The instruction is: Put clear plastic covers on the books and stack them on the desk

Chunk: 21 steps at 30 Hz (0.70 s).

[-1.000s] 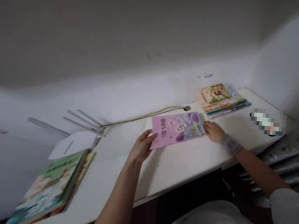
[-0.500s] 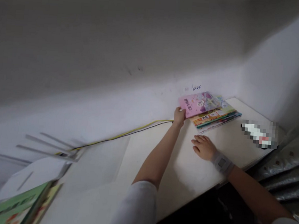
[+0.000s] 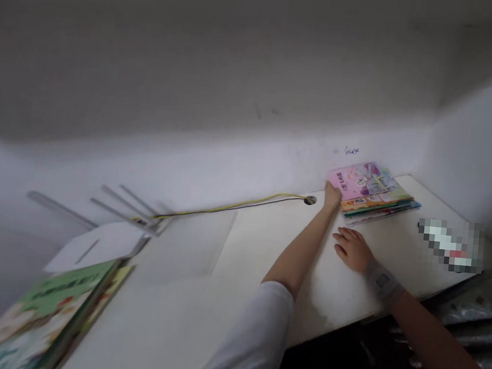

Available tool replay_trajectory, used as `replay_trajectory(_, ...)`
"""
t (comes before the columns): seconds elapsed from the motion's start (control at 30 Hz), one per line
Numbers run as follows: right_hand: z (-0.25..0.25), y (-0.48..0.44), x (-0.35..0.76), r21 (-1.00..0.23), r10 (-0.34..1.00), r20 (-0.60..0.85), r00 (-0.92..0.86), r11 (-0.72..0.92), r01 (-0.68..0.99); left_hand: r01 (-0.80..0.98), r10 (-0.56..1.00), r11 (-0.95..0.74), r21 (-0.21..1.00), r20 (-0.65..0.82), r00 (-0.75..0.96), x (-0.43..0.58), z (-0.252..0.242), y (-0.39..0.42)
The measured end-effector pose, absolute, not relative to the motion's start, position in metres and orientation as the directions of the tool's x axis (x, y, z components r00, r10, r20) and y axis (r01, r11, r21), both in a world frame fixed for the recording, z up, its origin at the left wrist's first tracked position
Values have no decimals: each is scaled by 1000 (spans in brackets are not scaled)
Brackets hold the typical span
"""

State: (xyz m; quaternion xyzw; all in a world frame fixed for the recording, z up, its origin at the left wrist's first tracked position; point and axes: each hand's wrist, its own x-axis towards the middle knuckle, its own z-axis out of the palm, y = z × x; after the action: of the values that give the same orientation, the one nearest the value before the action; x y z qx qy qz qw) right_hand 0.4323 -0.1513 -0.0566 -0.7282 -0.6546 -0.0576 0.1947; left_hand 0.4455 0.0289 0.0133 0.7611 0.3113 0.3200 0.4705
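Note:
A pink picture book lies on top of a stack of thin colourful books against the wall. My left hand grips the pink book by its left edge; some of its fingers are hidden. Just in front of the stack, my right hand rests low over the white desktop, fingers apart and holding nothing. A grey band with a square dark face circles the right wrist.
A white router with several antennas stands at the left, behind green-covered books. Yellow and black cables run along the wall into a desk hole. A blurred-out object lies at the right.
The pink book has come down flatter and more squarely onto the stack, with my left hand still at its edge. The whole view has swung left, bringing the cable hole into sight.

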Motion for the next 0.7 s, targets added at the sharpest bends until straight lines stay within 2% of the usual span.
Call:
replay_trajectory(0.17, -66, -152, 441, -172, 913, 398, 93, -26, 985, 342, 795, -493, 800, 255, 550, 388, 21, 37)
replay_trajectory(0.27, -72, -152, 447, -170, 901, 430, 57, 19, 985, 475, 798, -553, 684, 273, 537, 311, 26, 54)
replay_trajectory(0.33, -74, -152, 451, -169, 901, 432, 38, 40, 985, 592, 834, -534, 604, 260, 487, 250, 27, 65)
replay_trajectory(0.43, -75, -154, 454, -162, 905, 425, 29, 44, 986, 776, 920, -393, 493, 200, 338, 162, 19, 75)
replay_trajectory(0.5, -76, -155, 455, -151, 907, 421, 26, 42, 988, 893, 971, -237, 382, 124, 204, 113, 9, 78)
replay_trajectory(0.7, -77, -156, 459, -150, 906, 422, 24, 44, 988, 970, 996, 69, 233, 39, -80, 22, -14, 73)
